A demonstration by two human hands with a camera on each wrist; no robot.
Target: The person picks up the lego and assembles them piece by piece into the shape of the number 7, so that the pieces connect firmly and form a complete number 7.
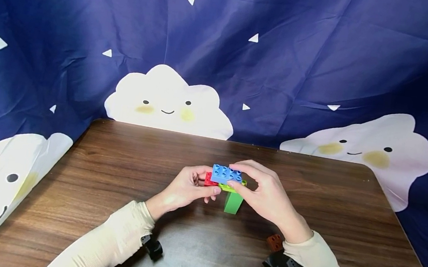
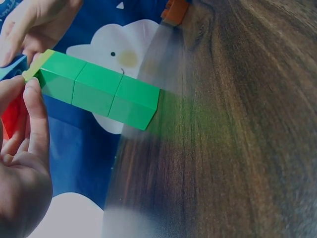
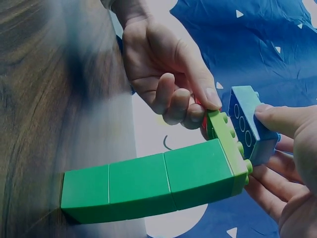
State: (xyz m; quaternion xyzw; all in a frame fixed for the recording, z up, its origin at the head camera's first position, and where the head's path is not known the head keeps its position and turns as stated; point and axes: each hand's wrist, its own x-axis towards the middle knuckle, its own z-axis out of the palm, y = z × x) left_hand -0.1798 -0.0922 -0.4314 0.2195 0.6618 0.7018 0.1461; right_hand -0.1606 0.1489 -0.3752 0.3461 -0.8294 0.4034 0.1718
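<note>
A tower of green building bricks (image 3: 143, 183) stands on the table, topped by a lime-green studded brick (image 3: 225, 136) that juts out to the left. My left hand (image 1: 185, 186) pinches the tower's overhanging end, thumb on the lime brick. Among those fingers shows a red brick (image 1: 208, 178), mostly hidden; how it joins the lime one I cannot tell. My right hand (image 1: 270, 196) grips a blue eight-stud brick (image 1: 220, 174) between thumb and fingers. In the right wrist view the blue brick is tilted, hollow underside facing the lime studs, with a narrow gap at its upper end.
A small brown brick (image 1: 274, 242) lies on the wooden table (image 1: 112, 174) beside my right wrist. Black wrist cameras hang below both sleeves. Behind the table's far edge hangs a dark blue cloth (image 1: 209, 39) with clouds and triangles.
</note>
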